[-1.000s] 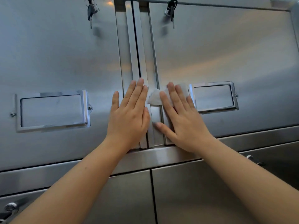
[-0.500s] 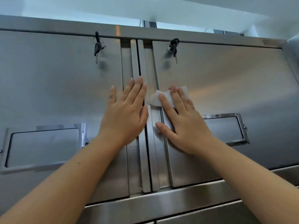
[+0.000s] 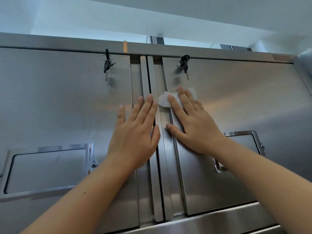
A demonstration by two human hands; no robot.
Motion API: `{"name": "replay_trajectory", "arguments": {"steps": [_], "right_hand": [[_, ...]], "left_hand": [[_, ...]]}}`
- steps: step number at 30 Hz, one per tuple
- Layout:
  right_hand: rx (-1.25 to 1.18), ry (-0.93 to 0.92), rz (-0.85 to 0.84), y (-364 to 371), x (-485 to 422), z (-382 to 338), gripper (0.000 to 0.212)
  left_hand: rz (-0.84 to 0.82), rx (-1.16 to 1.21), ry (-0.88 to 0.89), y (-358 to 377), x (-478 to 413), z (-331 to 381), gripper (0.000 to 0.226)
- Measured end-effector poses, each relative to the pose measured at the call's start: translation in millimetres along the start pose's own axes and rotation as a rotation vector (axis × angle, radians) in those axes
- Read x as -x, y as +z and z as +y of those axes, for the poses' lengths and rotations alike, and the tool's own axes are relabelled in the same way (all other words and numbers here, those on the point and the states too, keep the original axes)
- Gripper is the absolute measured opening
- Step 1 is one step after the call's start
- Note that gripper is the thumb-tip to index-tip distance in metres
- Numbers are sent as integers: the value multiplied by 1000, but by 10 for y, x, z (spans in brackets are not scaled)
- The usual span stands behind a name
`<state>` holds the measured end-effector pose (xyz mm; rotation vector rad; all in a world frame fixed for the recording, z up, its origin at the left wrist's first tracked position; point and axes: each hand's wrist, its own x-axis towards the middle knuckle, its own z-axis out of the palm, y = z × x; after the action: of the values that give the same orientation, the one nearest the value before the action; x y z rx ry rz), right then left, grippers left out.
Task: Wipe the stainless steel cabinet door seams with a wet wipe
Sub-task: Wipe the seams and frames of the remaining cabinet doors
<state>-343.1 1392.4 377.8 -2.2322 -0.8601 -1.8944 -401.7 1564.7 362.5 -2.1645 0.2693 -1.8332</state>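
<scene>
Higher up the stainless steel door seam (image 3: 180,183), the flat right hand (image 3: 194,125) is pressing the crumpled white wet wipe (image 3: 170,98), nearing the top. The left hand (image 3: 135,132) is bracing, fingers straight.

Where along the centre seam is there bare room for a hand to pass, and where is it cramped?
Free: the seam strips above the wet wipe, between the left keys and right keys; also below both hands, down to the bottom rail. Crowded: mid-height, where left hand and right hand lie flat either side, the right pressing the wipe.
</scene>
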Motion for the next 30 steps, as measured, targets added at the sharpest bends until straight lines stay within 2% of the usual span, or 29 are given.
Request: {"name": "replay_trajectory", "arguments": {"steps": [8, 12, 21, 30], "right_hand": [[-3, 37, 18, -79, -443, -40, 70], [-21, 85, -35, -181, -758, -36, 67], [-9, 100, -64, -196, -767, -69, 62], [-138, 214, 39, -194, -1136, -138, 56]], "left_hand": [[24, -12, -2, 3, -2, 11, 64], [35, -18, 17, -26, -7, 34, 62], [109, -85, 45, -15, -15, 51, 59], [122, -86, 35, 0, -6, 24, 58]]}}
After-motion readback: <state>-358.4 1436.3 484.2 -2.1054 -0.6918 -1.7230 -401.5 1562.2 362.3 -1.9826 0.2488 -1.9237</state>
